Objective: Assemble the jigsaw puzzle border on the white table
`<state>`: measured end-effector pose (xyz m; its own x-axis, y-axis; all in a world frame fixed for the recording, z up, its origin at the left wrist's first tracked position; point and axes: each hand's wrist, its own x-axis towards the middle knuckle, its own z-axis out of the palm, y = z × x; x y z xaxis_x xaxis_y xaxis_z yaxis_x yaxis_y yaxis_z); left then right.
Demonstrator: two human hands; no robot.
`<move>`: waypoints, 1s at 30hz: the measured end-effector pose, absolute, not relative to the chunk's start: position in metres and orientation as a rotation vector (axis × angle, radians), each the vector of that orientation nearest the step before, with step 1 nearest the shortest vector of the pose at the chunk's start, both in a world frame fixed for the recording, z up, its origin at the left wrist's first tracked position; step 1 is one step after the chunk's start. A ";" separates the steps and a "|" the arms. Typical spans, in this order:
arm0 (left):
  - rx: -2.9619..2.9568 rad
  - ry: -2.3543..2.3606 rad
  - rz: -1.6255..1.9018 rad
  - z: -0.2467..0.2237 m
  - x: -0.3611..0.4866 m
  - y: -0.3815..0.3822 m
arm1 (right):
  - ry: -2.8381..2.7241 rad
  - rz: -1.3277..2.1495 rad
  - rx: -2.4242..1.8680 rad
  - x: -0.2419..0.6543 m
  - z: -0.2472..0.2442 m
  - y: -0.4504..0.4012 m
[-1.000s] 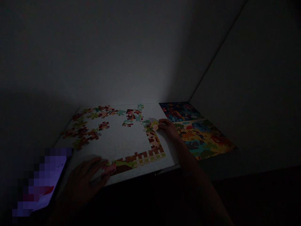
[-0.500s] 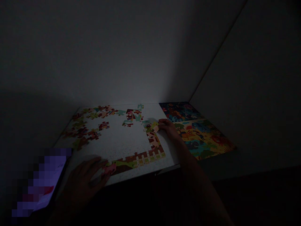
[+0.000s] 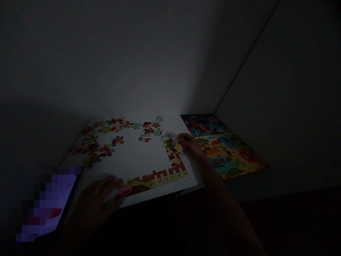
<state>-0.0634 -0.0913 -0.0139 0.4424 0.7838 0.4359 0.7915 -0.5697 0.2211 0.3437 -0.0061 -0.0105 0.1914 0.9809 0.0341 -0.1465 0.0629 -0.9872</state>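
Note:
In dim light, a partly joined jigsaw (image 3: 162,179) forms an L along the front and right of a white board (image 3: 133,156). My right hand (image 3: 189,144) pinches a yellow-green piece (image 3: 179,147) at the upper part of the right column, beside the cow pieces (image 3: 174,158). My left hand (image 3: 102,193) rests at the board's front left, fingers spread, its fingertips touching the pink piece (image 3: 124,189) at the left end of the bottom row.
Loose pieces (image 3: 93,145) cover the board's left and back left; several more (image 3: 151,128) lie at the back middle. Two finished pictures, a dark one (image 3: 205,125) and a yellow one (image 3: 229,154), lie at right. A lit, pixelated screen (image 3: 50,206) stands at lower left.
The yellow-green piece in my right hand has shifted slightly right and down and turned. My left hand has hardly moved.

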 end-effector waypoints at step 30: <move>-2.647 -1.458 -0.782 -0.016 -0.063 -0.092 | -1.109 1.066 -1.226 0.343 -0.013 -0.006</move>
